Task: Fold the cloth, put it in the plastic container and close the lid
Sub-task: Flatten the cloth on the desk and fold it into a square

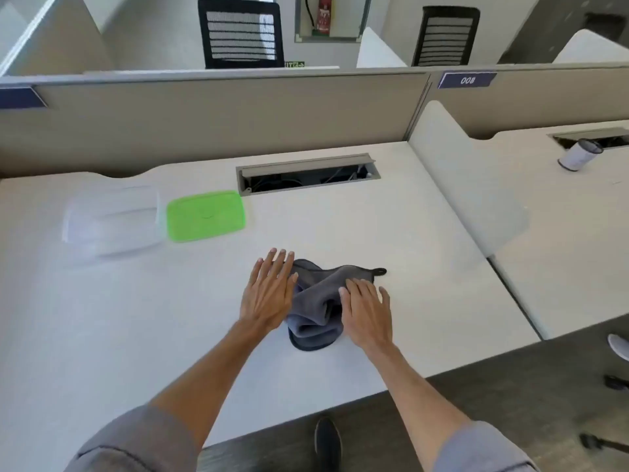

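A crumpled dark grey cloth (pixel 315 301) lies on the white desk (pixel 391 226), its small hanging loop pointing right. My left hand (pixel 269 291) lies flat with fingers spread on the cloth's left edge. Over the cloth's right side rests my right hand (pixel 366 311), also flat and palm down. Neither hand grips the cloth. Far to the left stands a clear plastic container (pixel 112 221), lidless. Its green lid (pixel 206 215) lies flat on the desk just to the right of it.
An open cable tray slot (pixel 308 175) is cut into the desk behind the cloth. A beige partition wall (pixel 211 114) bounds the desk at the back. A white divider (pixel 466 178) stands to the right, and a cup (pixel 580 154) lies tipped on the neighbouring desk.
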`<state>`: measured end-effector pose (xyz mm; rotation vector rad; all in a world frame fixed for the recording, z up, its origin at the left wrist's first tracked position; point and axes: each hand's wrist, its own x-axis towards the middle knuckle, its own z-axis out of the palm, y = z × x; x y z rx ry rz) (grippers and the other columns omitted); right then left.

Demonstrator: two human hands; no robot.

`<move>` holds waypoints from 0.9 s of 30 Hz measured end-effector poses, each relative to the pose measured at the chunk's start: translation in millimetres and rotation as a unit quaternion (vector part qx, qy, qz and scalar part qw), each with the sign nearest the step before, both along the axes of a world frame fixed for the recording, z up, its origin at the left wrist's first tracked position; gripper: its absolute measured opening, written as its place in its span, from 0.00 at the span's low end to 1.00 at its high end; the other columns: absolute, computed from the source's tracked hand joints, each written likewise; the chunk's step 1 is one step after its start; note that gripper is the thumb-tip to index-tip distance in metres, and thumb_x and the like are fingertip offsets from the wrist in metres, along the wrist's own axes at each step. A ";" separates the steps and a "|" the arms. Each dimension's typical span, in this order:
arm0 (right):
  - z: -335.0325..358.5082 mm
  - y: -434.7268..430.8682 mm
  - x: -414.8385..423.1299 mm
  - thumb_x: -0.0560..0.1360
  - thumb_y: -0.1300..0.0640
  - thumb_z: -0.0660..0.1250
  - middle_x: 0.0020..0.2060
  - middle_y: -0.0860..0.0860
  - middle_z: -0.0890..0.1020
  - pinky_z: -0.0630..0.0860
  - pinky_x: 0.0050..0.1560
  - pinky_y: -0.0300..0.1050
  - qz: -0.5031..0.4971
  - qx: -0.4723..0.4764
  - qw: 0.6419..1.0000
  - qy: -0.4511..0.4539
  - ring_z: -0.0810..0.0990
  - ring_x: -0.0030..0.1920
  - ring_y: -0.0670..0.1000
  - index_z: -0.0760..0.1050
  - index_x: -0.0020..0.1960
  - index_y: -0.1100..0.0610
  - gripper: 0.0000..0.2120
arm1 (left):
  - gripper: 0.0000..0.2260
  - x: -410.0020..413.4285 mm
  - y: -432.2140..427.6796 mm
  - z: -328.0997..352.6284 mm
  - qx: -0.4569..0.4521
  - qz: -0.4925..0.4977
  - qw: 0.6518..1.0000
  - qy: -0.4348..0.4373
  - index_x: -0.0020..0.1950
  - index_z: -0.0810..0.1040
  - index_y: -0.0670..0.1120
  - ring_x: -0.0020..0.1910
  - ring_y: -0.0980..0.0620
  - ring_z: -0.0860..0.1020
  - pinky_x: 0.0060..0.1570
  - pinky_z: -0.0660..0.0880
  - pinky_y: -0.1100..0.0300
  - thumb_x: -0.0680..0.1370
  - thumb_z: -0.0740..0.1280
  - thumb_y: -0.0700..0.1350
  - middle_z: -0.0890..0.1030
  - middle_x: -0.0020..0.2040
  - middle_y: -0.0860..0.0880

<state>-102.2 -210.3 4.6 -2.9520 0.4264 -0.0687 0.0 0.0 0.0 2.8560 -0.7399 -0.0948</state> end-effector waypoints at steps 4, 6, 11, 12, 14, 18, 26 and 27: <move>6.3 -26.6 31.2 0.91 0.49 0.51 0.71 0.46 0.83 0.67 0.78 0.54 -0.028 0.039 0.999 0.015 0.77 0.75 0.50 0.76 0.75 0.52 0.20 | 0.26 16.9 -5.6 -3.1 0.007 0.025 1.000 0.005 0.91 0.58 0.45 0.92 0.45 0.52 0.90 0.49 0.44 0.92 0.51 0.48 0.66 0.89 0.47; 4.8 -38.8 47.8 0.91 0.51 0.52 0.76 0.47 0.79 0.65 0.80 0.56 -0.014 0.067 0.997 0.043 0.74 0.79 0.51 0.72 0.80 0.52 0.21 | 0.26 20.8 -9.7 -7.5 0.024 0.022 0.999 0.011 0.90 0.60 0.44 0.92 0.44 0.53 0.90 0.50 0.45 0.91 0.52 0.46 0.71 0.85 0.46; -3.6 -65.6 83.2 0.91 0.54 0.52 0.82 0.49 0.72 0.60 0.84 0.60 0.037 0.093 0.985 0.138 0.67 0.83 0.53 0.61 0.87 0.52 0.25 | 0.23 25.7 -8.4 -10.4 0.019 0.044 0.999 0.025 0.75 0.79 0.43 0.76 0.39 0.74 0.79 0.67 0.47 0.87 0.52 0.45 0.81 0.70 0.43; -6.3 -67.5 86.0 0.91 0.54 0.52 0.82 0.50 0.72 0.60 0.84 0.60 0.042 0.092 0.984 0.149 0.66 0.83 0.53 0.61 0.87 0.52 0.25 | 0.20 24.0 -7.3 -10.9 0.004 0.050 0.998 0.027 0.73 0.80 0.43 0.71 0.39 0.77 0.75 0.71 0.48 0.87 0.55 0.45 0.81 0.66 0.44; -12.8 -71.0 91.2 0.90 0.54 0.54 0.81 0.52 0.73 0.62 0.83 0.59 0.052 0.079 0.981 0.167 0.68 0.82 0.55 0.62 0.86 0.52 0.24 | 0.14 23.9 -4.4 -14.3 -0.023 0.067 0.997 0.034 0.71 0.79 0.44 0.63 0.40 0.79 0.67 0.75 0.47 0.87 0.61 0.43 0.81 0.63 0.45; -20.0 -75.1 95.3 0.88 0.53 0.61 0.76 0.53 0.73 0.68 0.77 0.56 0.073 0.055 0.979 0.184 0.72 0.77 0.57 0.68 0.81 0.53 0.22 | 0.10 25.2 -0.7 -18.5 -0.041 0.071 0.996 0.037 0.66 0.79 0.45 0.57 0.41 0.79 0.62 0.75 0.47 0.88 0.62 0.44 0.81 0.59 0.46; -25.7 -89.9 103.4 0.84 0.54 0.70 0.65 0.52 0.77 0.72 0.68 0.54 0.079 0.075 0.975 0.193 0.73 0.70 0.57 0.80 0.63 0.54 0.09 | 0.05 28.3 5.6 -12.9 -0.119 0.058 0.991 0.010 0.55 0.76 0.46 0.48 0.41 0.79 0.57 0.76 0.46 0.90 0.64 0.44 0.81 0.50 0.49; -25.4 -92.9 104.4 0.83 0.54 0.70 0.64 0.52 0.77 0.73 0.67 0.54 0.082 0.085 0.974 0.193 0.74 0.68 0.57 0.81 0.61 0.54 0.08 | 0.06 28.9 6.6 -10.8 -0.129 0.058 0.990 0.014 0.56 0.75 0.47 0.48 0.41 0.79 0.58 0.75 0.46 0.90 0.63 0.46 0.81 0.49 0.49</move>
